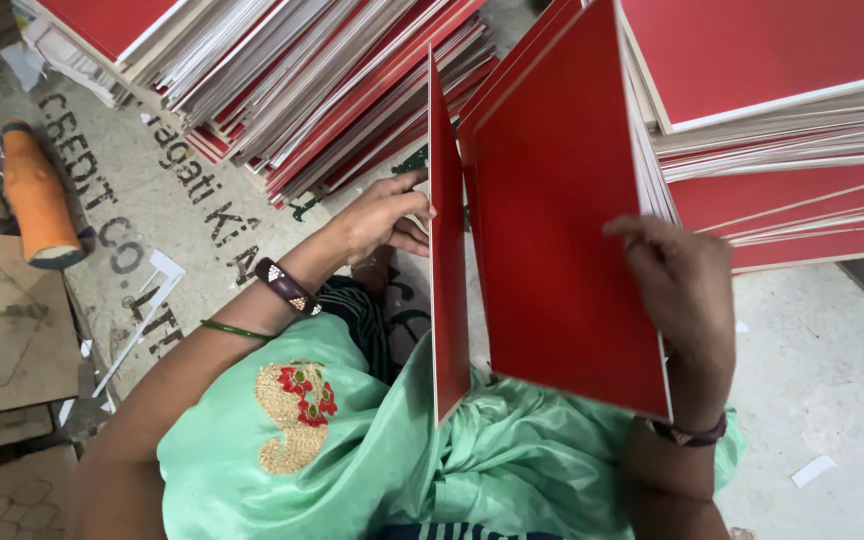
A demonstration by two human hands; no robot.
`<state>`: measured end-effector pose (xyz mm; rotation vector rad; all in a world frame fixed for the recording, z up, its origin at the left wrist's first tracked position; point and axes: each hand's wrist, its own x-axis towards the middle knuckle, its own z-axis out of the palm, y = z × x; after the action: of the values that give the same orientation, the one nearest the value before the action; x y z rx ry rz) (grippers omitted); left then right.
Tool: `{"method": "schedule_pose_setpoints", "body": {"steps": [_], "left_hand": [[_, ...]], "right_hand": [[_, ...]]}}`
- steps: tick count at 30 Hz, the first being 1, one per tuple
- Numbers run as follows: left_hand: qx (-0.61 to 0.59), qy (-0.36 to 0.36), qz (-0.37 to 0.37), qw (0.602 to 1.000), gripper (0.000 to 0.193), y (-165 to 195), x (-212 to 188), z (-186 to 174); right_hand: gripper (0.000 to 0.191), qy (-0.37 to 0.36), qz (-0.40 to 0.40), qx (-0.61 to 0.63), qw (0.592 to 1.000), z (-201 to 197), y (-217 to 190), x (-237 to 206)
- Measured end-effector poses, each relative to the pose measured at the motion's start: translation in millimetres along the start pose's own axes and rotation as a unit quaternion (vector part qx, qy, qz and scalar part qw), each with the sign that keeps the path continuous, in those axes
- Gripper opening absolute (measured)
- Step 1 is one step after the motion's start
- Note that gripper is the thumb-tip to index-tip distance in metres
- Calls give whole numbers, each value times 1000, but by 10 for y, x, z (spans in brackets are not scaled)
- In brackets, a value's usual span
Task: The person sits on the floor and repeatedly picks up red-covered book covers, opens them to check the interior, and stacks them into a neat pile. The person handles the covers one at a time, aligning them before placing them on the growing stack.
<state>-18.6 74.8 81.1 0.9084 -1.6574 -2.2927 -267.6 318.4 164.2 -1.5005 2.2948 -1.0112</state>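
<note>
My left hand (pixel 384 215) grips the edge of a single red board (pixel 447 250) with a pale edge, held upright and edge-on to the camera above my lap. My right hand (pixel 680 290) holds a bunch of several red boards (pixel 562 220) by their right edge, their flat red face tilted towards me. The single board stands just left of the bunch, slightly apart from it. A dark bracelet and a thin green bangle sit on my left wrist. A green cloth with an embroidered patch (pixel 297 400) covers my lap below both hands.
A fanned pile of red and white boards (pixel 302 80) lies on the floor at the top left. Another stack (pixel 782 120) rises at the top right. An orange cylinder (pixel 37 200) lies at the left, beside brown cardboard sheets (pixel 2 330). Paper scraps dot the concrete floor (pixel 822 370).
</note>
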Motion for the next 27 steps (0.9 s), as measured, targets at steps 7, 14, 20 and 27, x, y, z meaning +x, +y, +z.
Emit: {"method": "schedule_pose_setpoints", "body": {"steps": [7,14,20,27], "left_hand": [[54,50,12,997,83,107,-25,160],[174,146,98,969,81,423,168,598],[214,68,228,948,81,380,609,920],[124,120,143,975,71,107,884,463]], "right_hand": [[23,90,-23,221,971,-71,-63,21],[21,145,73,220,962,116,387,-356],[43,349,54,255,900,400,615,-903],[91,375,79,365,848,1066,1100,-1539]]}}
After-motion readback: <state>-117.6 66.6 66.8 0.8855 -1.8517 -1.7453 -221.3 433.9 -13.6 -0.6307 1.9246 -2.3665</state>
